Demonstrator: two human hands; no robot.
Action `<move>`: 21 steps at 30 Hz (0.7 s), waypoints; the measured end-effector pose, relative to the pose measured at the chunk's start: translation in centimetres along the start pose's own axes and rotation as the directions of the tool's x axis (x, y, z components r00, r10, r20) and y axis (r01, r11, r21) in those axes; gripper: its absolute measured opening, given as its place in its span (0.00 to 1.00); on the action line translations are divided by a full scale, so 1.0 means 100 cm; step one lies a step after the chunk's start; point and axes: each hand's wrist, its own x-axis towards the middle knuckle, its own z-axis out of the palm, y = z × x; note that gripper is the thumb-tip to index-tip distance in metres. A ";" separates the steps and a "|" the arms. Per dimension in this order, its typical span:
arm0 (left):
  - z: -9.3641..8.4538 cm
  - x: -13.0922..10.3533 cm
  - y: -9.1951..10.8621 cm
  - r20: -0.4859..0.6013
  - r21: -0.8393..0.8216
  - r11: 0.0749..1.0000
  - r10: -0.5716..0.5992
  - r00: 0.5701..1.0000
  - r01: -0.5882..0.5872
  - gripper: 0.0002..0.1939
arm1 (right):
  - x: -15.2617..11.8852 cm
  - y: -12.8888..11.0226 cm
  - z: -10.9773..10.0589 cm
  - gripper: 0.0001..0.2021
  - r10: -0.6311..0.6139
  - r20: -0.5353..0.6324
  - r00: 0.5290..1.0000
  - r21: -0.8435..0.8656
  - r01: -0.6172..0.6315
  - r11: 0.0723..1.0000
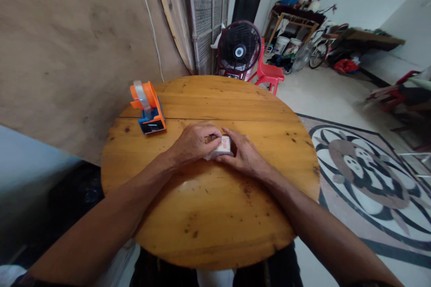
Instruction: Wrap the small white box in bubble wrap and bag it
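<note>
Near the middle of the round wooden table (208,224), a small white box (224,144) with red marks lies between my two hands. My left hand (196,142) pinches at the box's left side, where some clear wrapping shows. My right hand (243,152) grips the box from the right, its thumb on the near side and a finger at the far side. Parts of the box are hidden by the fingers.
An orange and blue tape dispenser (153,112) stands at the table's left rear. Beyond the far edge are a fan (239,47) and a red plastic chair (271,73). A large brown board (84,45) borders the table on the left.
</note>
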 end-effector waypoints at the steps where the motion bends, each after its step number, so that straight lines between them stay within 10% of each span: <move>1: 0.000 0.000 0.000 0.000 0.005 1.000 0.015 1.000 -0.015 0.07 | 0.000 0.000 0.000 0.41 -0.002 0.000 1.000 -0.001 0.002 1.000; 21: 0.000 0.002 0.004 0.052 -0.074 0.996 -0.046 0.998 0.049 0.10 | 0.002 -0.007 -0.005 0.40 0.005 0.032 0.999 0.007 -0.005 1.000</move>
